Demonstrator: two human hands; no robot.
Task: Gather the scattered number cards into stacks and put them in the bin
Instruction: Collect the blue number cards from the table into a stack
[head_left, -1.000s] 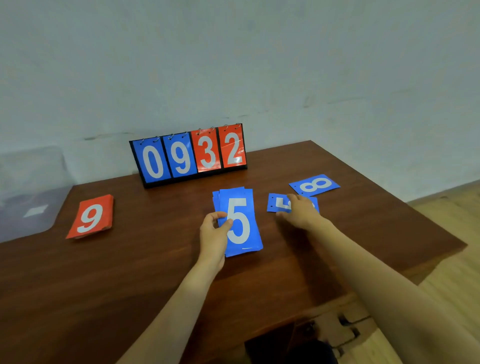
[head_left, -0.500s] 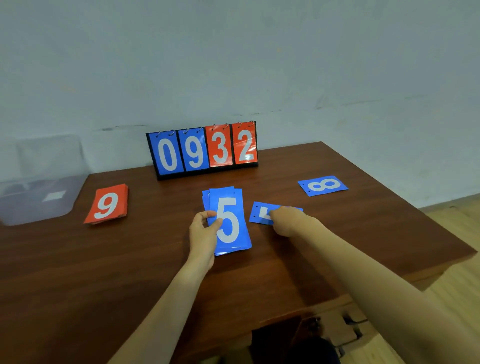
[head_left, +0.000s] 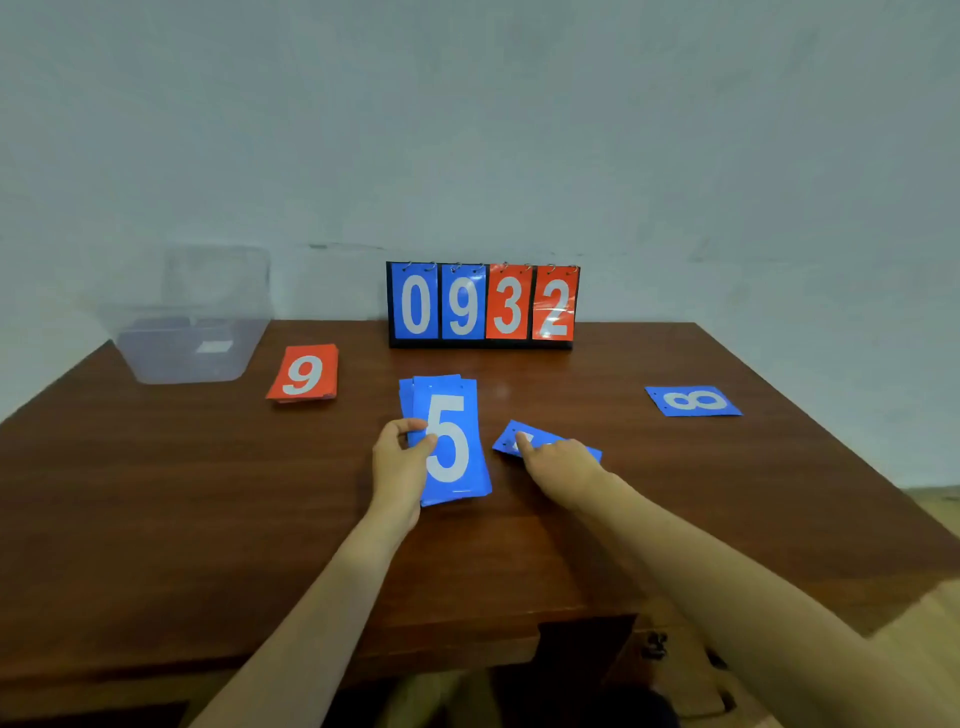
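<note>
Mid-table, my left hand (head_left: 400, 462) grips the blue stack (head_left: 452, 441); my right hand (head_left: 561, 460) has dragged a loose blue card (head_left: 511, 439) just beside it, its grip unclear. The bin (head_left: 192, 332) waits at the back-left corner.

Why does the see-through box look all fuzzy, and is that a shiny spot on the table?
Head view: the clear bin at the left looks smeared and blurry, though the scoreboard digits are sharp; head view again, a faint pale glare spot lies on the table just beyond the blue 5 stack.
</note>
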